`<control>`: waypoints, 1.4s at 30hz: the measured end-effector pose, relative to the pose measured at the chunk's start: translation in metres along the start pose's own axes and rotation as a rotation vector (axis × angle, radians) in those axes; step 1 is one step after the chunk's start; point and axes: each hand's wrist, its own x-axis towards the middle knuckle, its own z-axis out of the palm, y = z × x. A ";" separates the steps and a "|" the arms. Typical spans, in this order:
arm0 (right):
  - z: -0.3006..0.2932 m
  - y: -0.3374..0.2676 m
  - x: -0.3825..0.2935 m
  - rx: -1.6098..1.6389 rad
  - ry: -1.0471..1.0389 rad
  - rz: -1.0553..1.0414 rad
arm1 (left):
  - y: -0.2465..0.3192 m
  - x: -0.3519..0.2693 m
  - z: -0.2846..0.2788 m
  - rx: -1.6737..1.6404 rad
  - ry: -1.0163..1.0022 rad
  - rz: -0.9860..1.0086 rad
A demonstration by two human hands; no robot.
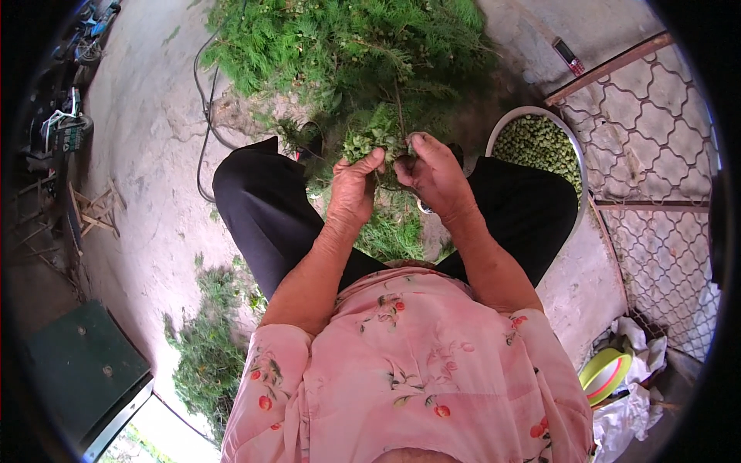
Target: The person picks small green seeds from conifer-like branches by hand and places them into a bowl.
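Between my knees, my left hand point(357, 184) grips a leafy green conifer sprig point(370, 136) bearing pale green cones, its thumb pressed on the cluster. Close on its right, my right hand point(431, 168) has its thumb and fingers bent together at a thin brown stem beside the sprig; whether anything lies within its fingertips is hidden. A large heap of cut conifer branches point(347, 46) lies on the floor beyond both hands. Beside my right knee stands a round metal basin point(583, 168) holding many small green cones point(535, 142).
More conifer cuttings point(211, 353) lie at lower left. A black cable point(200, 116) crosses the floor left of the heap. At right are a mobile phone point(568, 57), a metal lattice gate point(637, 124) and a yellow-green ring point(605, 376). A wooden folding stool point(95, 211) stands far left.
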 end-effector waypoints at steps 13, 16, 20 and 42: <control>0.002 0.011 0.000 -0.340 -0.065 -0.041 | -0.006 0.003 -0.010 -0.036 -0.061 0.007; -0.005 0.008 -0.003 -0.041 -0.021 0.107 | -0.003 0.000 -0.010 -0.017 -0.090 -0.096; -0.019 0.004 0.001 0.100 -0.030 0.102 | -0.001 -0.002 -0.008 0.026 -0.086 -0.068; -0.016 0.007 0.004 -0.053 -0.214 0.104 | 0.000 -0.003 -0.003 0.199 -0.028 -0.100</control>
